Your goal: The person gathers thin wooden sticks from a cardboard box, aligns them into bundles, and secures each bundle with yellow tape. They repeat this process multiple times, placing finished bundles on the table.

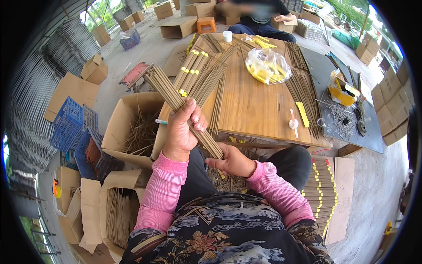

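Note:
A bundle of thin brown incense sticks (165,86) slants over my lap, its upper end toward the far left. My left hand (187,127) is wrapped round its middle. At the lower end, my right hand (233,159) closes round the sticks with the thumb along the near side. Just beyond the bundle, several finished bundles with yellow bands (190,72) lie on the wooden table (250,112). Loose incense sticks (211,83) are spread beside them.
A clear bag of yellow strips (268,66) and a white glue pot (293,124) stand on the table. Left are open cardboard boxes (127,105) and blue crates (74,123). Banded bundles (318,189) lie at my right. A person (259,22) sits across the table.

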`<state>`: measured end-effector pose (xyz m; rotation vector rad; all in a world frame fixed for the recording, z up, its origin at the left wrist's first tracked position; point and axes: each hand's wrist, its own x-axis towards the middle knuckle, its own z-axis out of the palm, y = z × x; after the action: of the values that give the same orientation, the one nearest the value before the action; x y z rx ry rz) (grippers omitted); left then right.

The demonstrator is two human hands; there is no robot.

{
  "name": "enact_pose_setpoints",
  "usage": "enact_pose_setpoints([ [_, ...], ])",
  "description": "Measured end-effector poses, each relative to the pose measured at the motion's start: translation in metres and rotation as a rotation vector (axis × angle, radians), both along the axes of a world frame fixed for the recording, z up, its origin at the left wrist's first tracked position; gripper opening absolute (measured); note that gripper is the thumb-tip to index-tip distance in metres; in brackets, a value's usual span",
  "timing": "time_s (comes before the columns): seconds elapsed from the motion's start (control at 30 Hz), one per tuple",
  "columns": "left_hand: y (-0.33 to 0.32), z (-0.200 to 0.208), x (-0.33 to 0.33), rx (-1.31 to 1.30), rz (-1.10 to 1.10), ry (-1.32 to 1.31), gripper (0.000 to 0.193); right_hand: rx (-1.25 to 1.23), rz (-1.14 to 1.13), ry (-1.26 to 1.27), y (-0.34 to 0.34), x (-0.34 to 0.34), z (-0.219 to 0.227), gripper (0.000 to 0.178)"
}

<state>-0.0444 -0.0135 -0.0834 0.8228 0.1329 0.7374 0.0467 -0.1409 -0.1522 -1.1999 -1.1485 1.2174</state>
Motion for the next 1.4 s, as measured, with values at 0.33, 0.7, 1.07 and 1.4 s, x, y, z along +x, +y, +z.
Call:
enact_pose_setpoints([
  [0.33,-0.011,0.033,0.105,0.565,-0.007,-0.04,0.016,0.411,-0.425,-0.3,0.046,0.098,0.002,0.028],
  [0.7,0.001,-0.008,0.154,0.506,-0.099,0.155,0.017,0.351,-0.348,-0.128,0.062,0.138,-0.051,0.024],
  [1.07,0.015,-0.014,0.152,0.551,-0.062,0.134,0.023,0.413,-0.395,-0.181,0.07,0.133,-0.051,0.027],
  [1.4,0.002,0.024,0.123,0.184,0.126,0.136,0.021,0.246,-0.693,-0.572,0.033,0.077,-0.003,0.023],
])
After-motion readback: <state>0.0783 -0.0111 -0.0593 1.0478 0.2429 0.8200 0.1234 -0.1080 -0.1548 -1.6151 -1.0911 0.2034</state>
